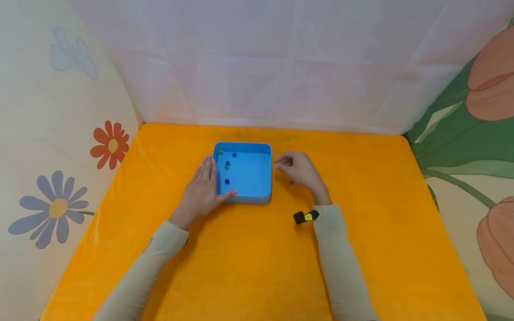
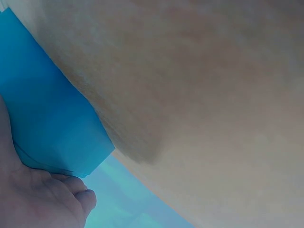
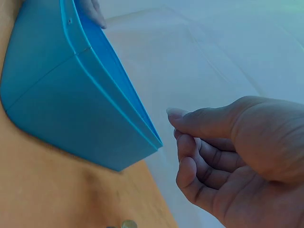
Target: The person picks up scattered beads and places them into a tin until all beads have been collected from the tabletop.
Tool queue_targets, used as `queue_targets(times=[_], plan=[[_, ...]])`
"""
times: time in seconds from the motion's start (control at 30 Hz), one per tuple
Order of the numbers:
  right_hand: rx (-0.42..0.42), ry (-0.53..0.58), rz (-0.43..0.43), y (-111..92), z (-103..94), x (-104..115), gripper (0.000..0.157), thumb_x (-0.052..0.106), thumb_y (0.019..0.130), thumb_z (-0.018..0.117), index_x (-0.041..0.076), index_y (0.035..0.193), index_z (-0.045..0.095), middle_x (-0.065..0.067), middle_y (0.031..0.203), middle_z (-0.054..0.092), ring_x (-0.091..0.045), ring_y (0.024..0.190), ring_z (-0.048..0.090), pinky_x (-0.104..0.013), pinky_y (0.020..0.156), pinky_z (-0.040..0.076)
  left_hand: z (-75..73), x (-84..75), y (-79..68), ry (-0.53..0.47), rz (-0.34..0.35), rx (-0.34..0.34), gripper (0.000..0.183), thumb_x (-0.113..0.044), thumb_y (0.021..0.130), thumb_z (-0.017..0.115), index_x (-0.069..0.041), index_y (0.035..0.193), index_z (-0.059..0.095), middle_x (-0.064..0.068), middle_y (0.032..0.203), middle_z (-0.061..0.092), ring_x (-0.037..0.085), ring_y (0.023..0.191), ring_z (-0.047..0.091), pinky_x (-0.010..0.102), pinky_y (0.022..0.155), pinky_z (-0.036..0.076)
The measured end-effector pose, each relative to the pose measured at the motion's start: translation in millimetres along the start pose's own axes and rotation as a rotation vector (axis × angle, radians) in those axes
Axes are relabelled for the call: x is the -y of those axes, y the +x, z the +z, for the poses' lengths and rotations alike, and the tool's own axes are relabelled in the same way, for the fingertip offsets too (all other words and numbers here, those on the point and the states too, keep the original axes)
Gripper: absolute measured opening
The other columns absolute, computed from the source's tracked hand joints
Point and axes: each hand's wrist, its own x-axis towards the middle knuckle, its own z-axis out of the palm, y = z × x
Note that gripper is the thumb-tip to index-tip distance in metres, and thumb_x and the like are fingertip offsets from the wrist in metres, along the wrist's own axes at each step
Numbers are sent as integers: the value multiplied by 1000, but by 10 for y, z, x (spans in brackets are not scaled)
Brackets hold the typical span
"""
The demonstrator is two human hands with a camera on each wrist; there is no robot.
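A square blue box point(image 1: 250, 176) stands on the orange-covered table, with several small marbles point(image 1: 227, 181), dark blue and greenish, in its left half. My left hand point(image 1: 198, 191) lies against the left wall, fingers straight along it and thumb stretched across the near left corner. Just outside the right wall is my right hand point(image 1: 302, 170), its thumb and index fingertips pinched together around a small marble, mostly hidden by the fingers. In the right wrist view the other fingers curl loosely beneath. Another marble point(image 1: 292, 182) lies on the table under that hand.
The orange cloth point(image 1: 241, 267) covers the table. A black strap with a yellow label point(image 1: 308, 217) shows at the right sleeve cuff. White fabric point(image 1: 257, 67) hangs behind the table, and flower-printed panels point(image 1: 40, 147) stand at both sides.
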Motion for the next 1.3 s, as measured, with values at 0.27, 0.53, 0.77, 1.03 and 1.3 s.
queue_targets(times=[0.27, 0.53, 0.77, 1.03, 1.3], plan=[[28, -6, -53, 124, 38, 122, 25, 29, 104, 68, 12, 119, 75, -6, 107, 75, -25, 93, 64, -32, 67, 57, -31, 5, 9, 3, -8, -5, 122, -79, 93, 53, 7, 166, 7, 26, 176, 1, 44, 165, 9, 56, 133, 17], [40, -6, -102, 220, 83, 227, 22, 27, 104, 68, 11, 118, 75, -7, 107, 73, -24, 93, 62, -31, 77, 54, -24, 8, 5, 9, -11, -2, 122, -79, 93, 53, 7, 166, 6, 26, 177, 1, 44, 165, 8, 56, 133, 17], [46, -30, -119, 321, 129, 315, 21, 27, 103, 70, 11, 115, 75, -6, 103, 72, -23, 93, 62, -32, 81, 56, -42, 3, 4, 11, -5, -6, 122, -81, 93, 51, 6, 166, 6, 25, 177, 2, 44, 165, 8, 56, 133, 17], [79, -43, -110, 431, 177, 415, 23, 25, 103, 70, 8, 118, 75, -8, 104, 73, -24, 93, 63, -31, 82, 57, -42, 3, -14, 8, -5, -1, 123, -81, 92, 52, 7, 166, 6, 26, 176, 2, 45, 165, 8, 57, 133, 17], [98, -43, -91, 519, 237, 489, 24, 27, 103, 70, 9, 118, 76, -7, 103, 73, -23, 92, 63, -28, 82, 57, -23, 0, -3, 2, -6, 13, 124, -81, 92, 51, 6, 166, 3, 26, 177, 0, 44, 165, 7, 56, 133, 16]])
